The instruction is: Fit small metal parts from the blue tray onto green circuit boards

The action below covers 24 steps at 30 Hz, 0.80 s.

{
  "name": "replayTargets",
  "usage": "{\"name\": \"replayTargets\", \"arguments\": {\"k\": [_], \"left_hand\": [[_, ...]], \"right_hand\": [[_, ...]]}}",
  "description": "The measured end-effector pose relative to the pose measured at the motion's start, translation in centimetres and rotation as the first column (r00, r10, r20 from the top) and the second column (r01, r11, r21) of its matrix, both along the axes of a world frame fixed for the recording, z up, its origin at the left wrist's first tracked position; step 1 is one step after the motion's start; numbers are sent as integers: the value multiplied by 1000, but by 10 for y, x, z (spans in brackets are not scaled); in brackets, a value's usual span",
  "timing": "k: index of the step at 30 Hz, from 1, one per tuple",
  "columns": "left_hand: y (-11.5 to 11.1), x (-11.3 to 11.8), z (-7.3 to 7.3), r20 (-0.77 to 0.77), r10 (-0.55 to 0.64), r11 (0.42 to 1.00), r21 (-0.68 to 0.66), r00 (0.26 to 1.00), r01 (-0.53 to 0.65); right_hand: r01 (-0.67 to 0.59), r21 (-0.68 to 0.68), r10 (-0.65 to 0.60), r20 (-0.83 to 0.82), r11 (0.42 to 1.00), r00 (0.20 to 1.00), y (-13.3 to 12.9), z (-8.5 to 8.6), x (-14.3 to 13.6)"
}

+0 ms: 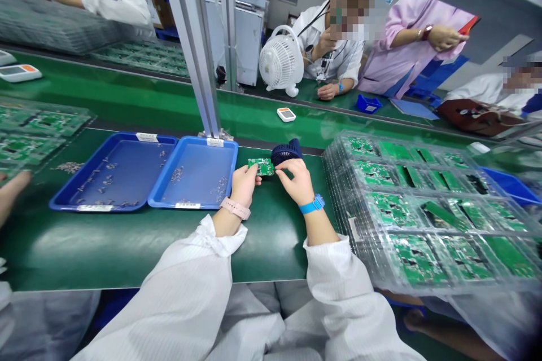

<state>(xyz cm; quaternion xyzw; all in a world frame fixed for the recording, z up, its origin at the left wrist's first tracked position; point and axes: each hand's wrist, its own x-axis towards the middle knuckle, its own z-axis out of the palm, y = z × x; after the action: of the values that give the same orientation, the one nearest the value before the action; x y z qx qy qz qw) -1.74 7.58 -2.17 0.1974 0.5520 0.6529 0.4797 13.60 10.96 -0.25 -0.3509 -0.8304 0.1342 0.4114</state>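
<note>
My left hand [245, 185] grips a small green circuit board [263, 167] by its left end, thumb on top, above the green bench mat. At the board's right edge, the thumb and forefinger of my right hand [297, 181] are pinched together. Whatever sits between those fingertips is too small to make out. Just behind my right hand stands a small dark blue fan [287, 150]. Left of my left hand lies a blue tray [192, 203] with small metal parts scattered in it. A second blue tray [114, 141] beside it holds similar parts.
Clear plastic trays [351, 231] full of green circuit boards are stacked at the right. More boards in trays [38, 124] lie at the left, near another person's hand [14, 194]. A metal post [192, 51] rises behind the blue trays. Beyond are a white timer [286, 115] and co-workers.
</note>
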Motion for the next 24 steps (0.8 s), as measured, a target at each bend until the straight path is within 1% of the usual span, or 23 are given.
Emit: {"name": "replayTargets", "arguments": {"k": [3, 7, 12, 15, 20, 22, 24], "left_hand": [[0, 0, 2, 7, 7, 1000, -7, 1000, -7], [0, 0, 1, 23, 11, 1000, -16, 1000, -11], [1, -1, -4, -12, 10, 1000, -17, 1000, -10], [1, 0, -4, -16, -17, 1000, 14, 1000, 18], [-3, 0, 3, 6, -76, 996, 50, 997, 76], [-3, -1, 6, 18, -119, 992, 50, 993, 117], [-3, -2, 8, 36, -171, 984, 54, 985, 169]], "right_hand": [[-47, 56, 44, 60, 997, 997, 0, -2, -1], [-72, 105, 58, 129, 992, 990, 0, -6, -2], [-96, 100, 84, 117, 990, 990, -1, -4, -3], [-76, 83, 66, 117, 994, 991, -3, -2, -4], [-32, 105, 7, 230, 994, 973, -7, 5, -6], [8, 122, -38, 250, 993, 968, -11, 11, -5], [75, 139, -108, 246, 987, 963, -22, 21, -3]]}}
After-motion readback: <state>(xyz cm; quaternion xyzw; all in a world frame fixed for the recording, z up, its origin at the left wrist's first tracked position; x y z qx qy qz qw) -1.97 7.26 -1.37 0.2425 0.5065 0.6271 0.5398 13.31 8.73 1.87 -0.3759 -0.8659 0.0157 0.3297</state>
